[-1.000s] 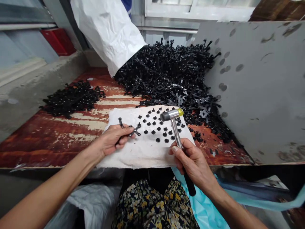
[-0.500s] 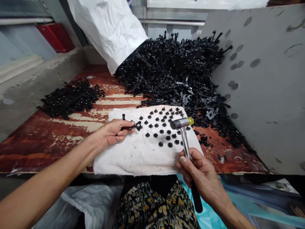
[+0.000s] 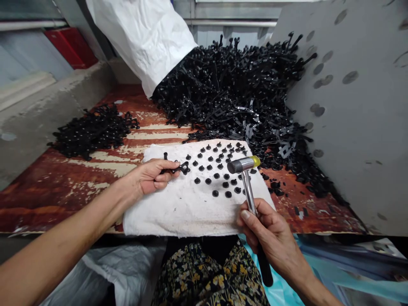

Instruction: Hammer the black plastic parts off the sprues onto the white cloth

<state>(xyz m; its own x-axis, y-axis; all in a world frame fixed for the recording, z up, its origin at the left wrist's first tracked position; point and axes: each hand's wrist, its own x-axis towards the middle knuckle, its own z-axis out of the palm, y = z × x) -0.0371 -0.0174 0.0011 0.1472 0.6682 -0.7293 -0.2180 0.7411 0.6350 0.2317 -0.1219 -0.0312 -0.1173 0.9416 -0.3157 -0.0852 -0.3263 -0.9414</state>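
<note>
My left hand (image 3: 156, 175) is closed around a black jointed plastic part (image 3: 184, 168), whose forked end sticks out to the right over a white cloth (image 3: 153, 214). Part of that piece is hidden by my fingers. In my right hand (image 3: 264, 223) is a small mallet (image 3: 242, 165) with one dark face, one yellow face, a metal neck and a black handle. Its head hovers over the right side of the cloth. Between the two hands, several small black round pieces with upright pegs (image 3: 216, 175) stand spread across the cloth.
A large heap of black plastic parts (image 3: 223, 85) fills the back, partly under a white sack (image 3: 143, 38). A smaller pile (image 3: 92, 131) lies at the left on the worn red tabletop (image 3: 28, 199). A grey panel (image 3: 357, 127) bounds the right side.
Both hands keep nearly the same place and grip. The camera view has shifted slightly, so the grey panel and right-hand heap sit a little farther right.
</note>
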